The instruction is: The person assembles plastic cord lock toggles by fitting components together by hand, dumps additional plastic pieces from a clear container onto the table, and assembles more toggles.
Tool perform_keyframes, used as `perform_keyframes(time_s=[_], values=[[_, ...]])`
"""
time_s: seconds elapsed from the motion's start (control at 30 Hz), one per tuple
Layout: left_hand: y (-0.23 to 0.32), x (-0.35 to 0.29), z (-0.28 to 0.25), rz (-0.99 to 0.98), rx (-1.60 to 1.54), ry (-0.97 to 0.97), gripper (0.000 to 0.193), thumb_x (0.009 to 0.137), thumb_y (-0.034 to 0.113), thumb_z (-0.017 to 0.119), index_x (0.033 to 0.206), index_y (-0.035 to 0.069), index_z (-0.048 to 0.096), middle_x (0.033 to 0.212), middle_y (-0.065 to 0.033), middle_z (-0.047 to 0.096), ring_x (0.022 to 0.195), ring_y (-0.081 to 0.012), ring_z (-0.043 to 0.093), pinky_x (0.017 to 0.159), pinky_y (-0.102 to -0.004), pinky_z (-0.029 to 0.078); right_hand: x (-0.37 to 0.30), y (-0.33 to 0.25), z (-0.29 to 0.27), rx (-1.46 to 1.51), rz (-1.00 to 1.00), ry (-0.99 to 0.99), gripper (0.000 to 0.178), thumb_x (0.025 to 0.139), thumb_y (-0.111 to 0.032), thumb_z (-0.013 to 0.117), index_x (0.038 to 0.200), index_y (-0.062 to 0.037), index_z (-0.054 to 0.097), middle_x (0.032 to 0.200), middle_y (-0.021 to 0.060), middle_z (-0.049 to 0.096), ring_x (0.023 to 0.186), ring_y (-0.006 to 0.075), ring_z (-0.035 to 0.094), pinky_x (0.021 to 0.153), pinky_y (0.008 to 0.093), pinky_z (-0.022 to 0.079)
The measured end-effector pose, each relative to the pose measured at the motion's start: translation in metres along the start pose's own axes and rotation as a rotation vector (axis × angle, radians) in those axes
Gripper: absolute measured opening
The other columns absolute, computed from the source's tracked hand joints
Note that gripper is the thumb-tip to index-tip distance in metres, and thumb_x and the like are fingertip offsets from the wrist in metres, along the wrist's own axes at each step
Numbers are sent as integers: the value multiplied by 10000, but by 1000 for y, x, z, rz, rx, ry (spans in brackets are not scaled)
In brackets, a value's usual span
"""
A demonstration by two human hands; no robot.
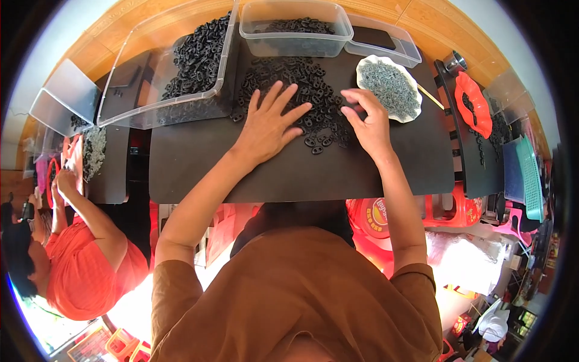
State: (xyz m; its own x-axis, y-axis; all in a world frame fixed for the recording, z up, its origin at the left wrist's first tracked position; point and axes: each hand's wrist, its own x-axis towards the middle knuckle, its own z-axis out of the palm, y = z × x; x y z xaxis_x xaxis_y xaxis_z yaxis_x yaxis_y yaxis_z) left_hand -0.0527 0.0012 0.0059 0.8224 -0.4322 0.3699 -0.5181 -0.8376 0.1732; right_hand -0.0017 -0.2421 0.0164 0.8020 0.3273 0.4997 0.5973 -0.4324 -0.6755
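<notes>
A loose pile of small black plastic pieces with two round holes is spread on the dark brown table. My left hand lies over the pile's left side, palm down with the fingers spread. At the right edge of the pile is my right hand, its fingers bent and its thumb apart from the index finger; I see nothing between them. Right beside it stands a pale scalloped plate heaped with small grey metal screws.
A big clear bin of black pieces stands at the back left. Behind the pile is a clear tub, with a lid holding a dark phone beside it. A red scalloped dish sits far right. At left, a co-worker in red works.
</notes>
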Motion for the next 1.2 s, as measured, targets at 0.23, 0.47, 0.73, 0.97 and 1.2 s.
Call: perform_keyframes(time_s=[0.23,0.47,0.73,0.97,1.2], values=[[-15,-5,2,-47,18,70,444,818,201,646,1252,207,550,1413,-100,392,1356,-319,292,1061,-576,239,-50,-7,-13,-92,191,-71,216,717,4,725,910,-30,635,819,71,583,651,175,566,585,274,459],[46,-8,7,281,-194,8,353,790,208,667,1138,162,632,1321,-71,497,1331,-272,350,1062,-550,257,-57,-17,-11,-195,84,-138,223,718,-65,724,917,-39,627,824,82,567,746,262,584,642,340,479],[7,-29,-2,207,-93,7,268,801,108,599,1056,130,676,1232,-43,583,1297,-249,413,1089,-503,265,-50,-17,0,-350,-93,-127,84,797,-55,637,865,-44,590,806,83,551,757,276,589,632,361,474],[5,-26,-9,107,-176,119,257,784,42,625,1028,96,686,1151,-70,624,1206,-264,499,1023,-418,366,-32,-8,8,194,262,-138,78,928,-106,544,896,-36,551,761,41,574,643,126,578,543,257,432],[36,26,-10,-280,-963,134,210,800,72,699,994,0,665,924,-111,675,757,-183,645,690,-287,519,-13,-17,18,698,385,-37,46,923,-67,553,951,-33,539,781,24,590,679,73,587,569,194,451]])
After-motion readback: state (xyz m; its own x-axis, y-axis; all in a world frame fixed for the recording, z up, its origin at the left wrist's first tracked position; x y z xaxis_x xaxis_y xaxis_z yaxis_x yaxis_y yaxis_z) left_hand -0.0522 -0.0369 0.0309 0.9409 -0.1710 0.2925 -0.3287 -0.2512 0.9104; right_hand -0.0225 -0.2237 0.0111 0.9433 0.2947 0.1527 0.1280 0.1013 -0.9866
